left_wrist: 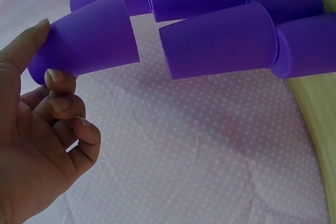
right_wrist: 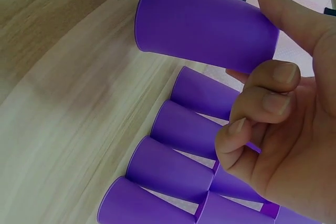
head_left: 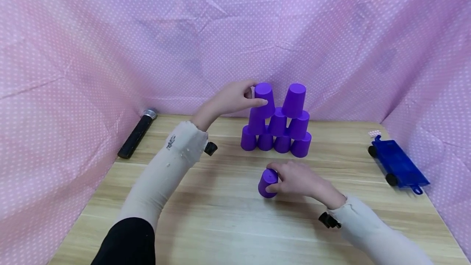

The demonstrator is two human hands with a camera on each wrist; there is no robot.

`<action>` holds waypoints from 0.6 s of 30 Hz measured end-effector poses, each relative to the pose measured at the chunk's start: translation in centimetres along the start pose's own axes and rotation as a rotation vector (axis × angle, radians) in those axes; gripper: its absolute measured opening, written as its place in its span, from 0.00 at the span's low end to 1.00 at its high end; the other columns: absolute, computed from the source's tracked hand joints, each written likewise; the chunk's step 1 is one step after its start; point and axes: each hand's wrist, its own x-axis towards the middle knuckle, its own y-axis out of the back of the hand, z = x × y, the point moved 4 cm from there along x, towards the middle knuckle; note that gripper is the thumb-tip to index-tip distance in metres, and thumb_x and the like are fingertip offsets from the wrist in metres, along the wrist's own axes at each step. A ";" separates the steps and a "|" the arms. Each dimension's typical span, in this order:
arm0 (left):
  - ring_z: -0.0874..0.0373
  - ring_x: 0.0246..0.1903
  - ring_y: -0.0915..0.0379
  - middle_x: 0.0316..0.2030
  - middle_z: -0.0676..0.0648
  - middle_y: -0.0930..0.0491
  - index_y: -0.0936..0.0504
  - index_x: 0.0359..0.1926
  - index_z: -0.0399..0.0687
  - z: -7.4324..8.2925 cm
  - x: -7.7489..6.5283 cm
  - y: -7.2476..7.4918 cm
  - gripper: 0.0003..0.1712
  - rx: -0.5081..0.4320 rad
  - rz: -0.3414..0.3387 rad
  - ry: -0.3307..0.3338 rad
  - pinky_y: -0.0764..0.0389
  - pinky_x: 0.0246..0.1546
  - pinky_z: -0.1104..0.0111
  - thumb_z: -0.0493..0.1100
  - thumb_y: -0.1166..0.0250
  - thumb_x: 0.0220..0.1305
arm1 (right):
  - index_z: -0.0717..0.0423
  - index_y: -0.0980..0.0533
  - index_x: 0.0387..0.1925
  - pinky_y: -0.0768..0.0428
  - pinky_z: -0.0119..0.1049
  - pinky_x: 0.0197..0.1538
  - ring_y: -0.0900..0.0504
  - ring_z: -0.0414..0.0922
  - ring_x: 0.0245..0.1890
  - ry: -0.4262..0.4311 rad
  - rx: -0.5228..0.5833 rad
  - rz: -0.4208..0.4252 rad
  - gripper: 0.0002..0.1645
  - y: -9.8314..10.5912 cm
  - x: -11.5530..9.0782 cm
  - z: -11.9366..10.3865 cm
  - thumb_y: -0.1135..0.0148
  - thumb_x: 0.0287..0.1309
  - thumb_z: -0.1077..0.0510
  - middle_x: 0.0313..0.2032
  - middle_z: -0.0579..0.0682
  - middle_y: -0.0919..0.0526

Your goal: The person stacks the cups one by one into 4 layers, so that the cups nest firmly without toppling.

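Observation:
Purple cups, mouths down, stand stacked in rows: several in the bottom row (head_left: pixel 265 142), three in the middle row (head_left: pixel 277 123), and one cup (head_left: pixel 294 100) on top at the right. My left hand (head_left: pixel 235 96) pinches another upside-down cup (left_wrist: pixel 86 40) near its base, over the left end of the middle row. A gap shows in the left wrist view between its rim and the cup below (left_wrist: pixel 220 40). In front of the stack, my right hand (head_left: pixel 299 179) pinches a further upside-down cup (right_wrist: pixel 205 22) between thumb and fingers, close over the table.
A black microphone (head_left: pixel 137 134) with a silver head lies at the table's left edge. On the right is a blue toy cart (head_left: pixel 397 162) with black wheels. Pink dotted cloth (head_left: pixel 206 44) hangs behind the wooden table (head_left: pixel 220 216) and along its sides.

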 end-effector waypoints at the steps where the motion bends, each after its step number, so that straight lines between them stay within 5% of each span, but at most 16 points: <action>1: 0.58 0.29 0.30 0.28 0.51 0.24 0.23 0.52 0.59 0.0 0.3 -0.1 0.24 -0.007 -0.001 -0.004 0.28 0.31 0.65 0.65 0.33 0.62 | 0.45 0.21 0.47 0.29 0.30 0.27 0.28 0.34 0.22 0.000 0.004 0.002 0.25 0.0 0.0 0.0 0.25 0.50 0.41 0.25 0.35 0.22; 18: 0.58 0.28 0.31 0.27 0.51 0.26 0.23 0.47 0.55 -0.3 2.5 -1.2 0.23 0.000 -0.008 -0.011 0.28 0.31 0.66 0.63 0.32 0.62 | 0.46 0.20 0.48 0.26 0.31 0.32 0.24 0.32 0.27 -0.025 0.005 0.019 0.25 -0.3 0.0 0.3 0.26 0.51 0.42 0.30 0.35 0.18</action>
